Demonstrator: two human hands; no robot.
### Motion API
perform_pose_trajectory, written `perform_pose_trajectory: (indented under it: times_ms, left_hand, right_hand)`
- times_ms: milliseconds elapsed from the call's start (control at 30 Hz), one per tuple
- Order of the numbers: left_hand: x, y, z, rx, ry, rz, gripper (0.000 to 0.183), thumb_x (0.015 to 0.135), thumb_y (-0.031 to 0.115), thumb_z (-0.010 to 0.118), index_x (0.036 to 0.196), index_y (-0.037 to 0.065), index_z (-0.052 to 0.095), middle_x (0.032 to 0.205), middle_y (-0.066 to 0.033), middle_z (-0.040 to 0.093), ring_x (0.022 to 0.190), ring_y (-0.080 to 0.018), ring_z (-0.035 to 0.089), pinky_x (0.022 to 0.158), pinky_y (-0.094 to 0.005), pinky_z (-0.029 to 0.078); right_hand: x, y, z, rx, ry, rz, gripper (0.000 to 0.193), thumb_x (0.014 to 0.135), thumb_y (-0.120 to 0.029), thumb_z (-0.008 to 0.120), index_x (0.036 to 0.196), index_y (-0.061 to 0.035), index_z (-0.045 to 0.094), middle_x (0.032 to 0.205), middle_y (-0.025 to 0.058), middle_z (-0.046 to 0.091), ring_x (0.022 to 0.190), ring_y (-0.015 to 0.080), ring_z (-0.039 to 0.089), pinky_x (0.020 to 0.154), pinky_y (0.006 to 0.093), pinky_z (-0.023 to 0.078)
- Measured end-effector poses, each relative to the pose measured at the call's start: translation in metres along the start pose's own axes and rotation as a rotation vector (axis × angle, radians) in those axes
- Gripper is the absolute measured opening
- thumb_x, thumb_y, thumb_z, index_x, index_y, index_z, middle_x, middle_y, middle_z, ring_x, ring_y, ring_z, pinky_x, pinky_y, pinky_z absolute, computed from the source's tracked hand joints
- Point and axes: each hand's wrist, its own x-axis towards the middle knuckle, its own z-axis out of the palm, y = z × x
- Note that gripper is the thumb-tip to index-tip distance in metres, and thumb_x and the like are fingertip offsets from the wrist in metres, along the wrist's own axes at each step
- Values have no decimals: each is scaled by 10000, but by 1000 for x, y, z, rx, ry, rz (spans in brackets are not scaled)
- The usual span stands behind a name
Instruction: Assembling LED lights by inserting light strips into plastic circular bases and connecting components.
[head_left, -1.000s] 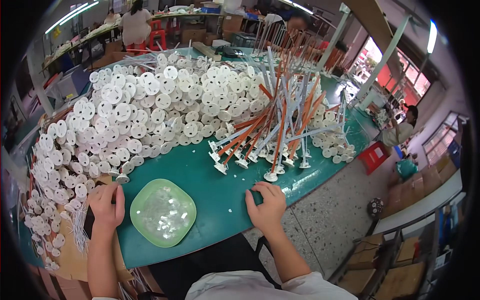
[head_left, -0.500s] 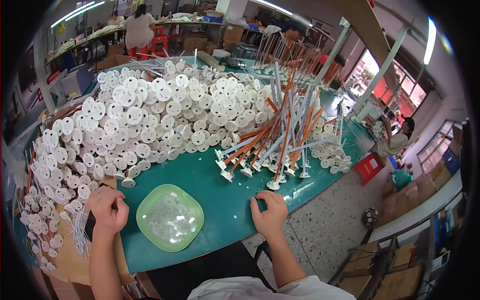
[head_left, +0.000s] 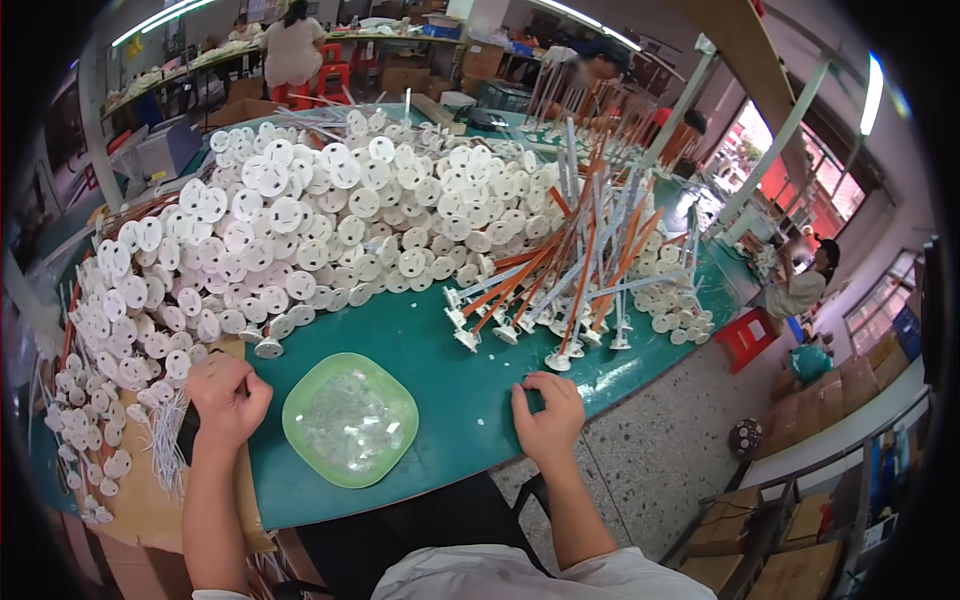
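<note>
My left hand (head_left: 229, 398) is curled into a loose fist beside the front edge of a large pile of round white plastic discs (head_left: 340, 225) with small slots. Nothing shows in it. A green rounded-square bowl (head_left: 408, 430) stands between my hands on the green table (head_left: 460, 400), with small clear pieces (head_left: 350, 415) inside. My right hand (head_left: 549, 412) rests at the table's right edge, fingers curled in and thumb bent toward them, with nothing visible in it. Beyond it lies a bundle of orange and grey flat strips (head_left: 590, 250) with white round ends.
Brown cardboard (head_left: 140, 490) and white cords (head_left: 165, 440) lie left of my left hand. Several people work at tables farther back. A red stool (head_left: 745, 338) stands on the floor at right, near shelves with boxes (head_left: 800, 520).
The whole view has shifted slightly, so the table and bowl appear a little higher and farther right. My left fist has turned a little; my right hand stays curled at the table edge.
</note>
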Motion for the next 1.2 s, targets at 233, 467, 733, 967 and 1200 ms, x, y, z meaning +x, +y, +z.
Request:
perform_pose_trajectory:
  times_ms: [233,467,733,967,1200]
  left_hand:
    - [3,4,-4,-99,-125,58,72,614,-13,583,631,39,536,504,-62,450,422,-219,453,438,-335,342]
    - [-1,4,2,-118,-186,20,70,637,18,620,692,54,596,486,-33,448,414,-196,474,441,-326,364]
    - [4,3,1,-132,-189,17,49,689,-11,612,713,31,618,488,-48,466,399,-195,465,440,-323,353]
    - [4,1,-4,-133,-156,-20,42,683,14,630,724,23,633,509,-60,507,423,-210,504,446,-336,391]
    - [13,37,-22,-161,-184,-92,102,735,36,648,833,8,658,675,-114,619,596,-268,619,568,-354,488]
  right_hand:
    - [-1,2,1,1,-11,-3,117,706,-76,754,777,-43,668,893,100,694,839,281,643,754,366,513]
    - [-1,0,1,13,-12,-7,113,707,-72,752,773,-42,666,899,102,693,837,281,642,754,365,512]
    - [20,13,-9,295,60,331,186,741,-138,786,845,-21,687,832,114,680,723,242,636,672,342,511]
    - [97,41,-13,-170,136,-69,235,789,-186,764,870,22,688,736,123,666,583,258,613,573,347,485]
    - [79,-6,-14,406,30,208,162,864,-102,705,848,56,676,644,12,630,560,69,545,523,245,431]
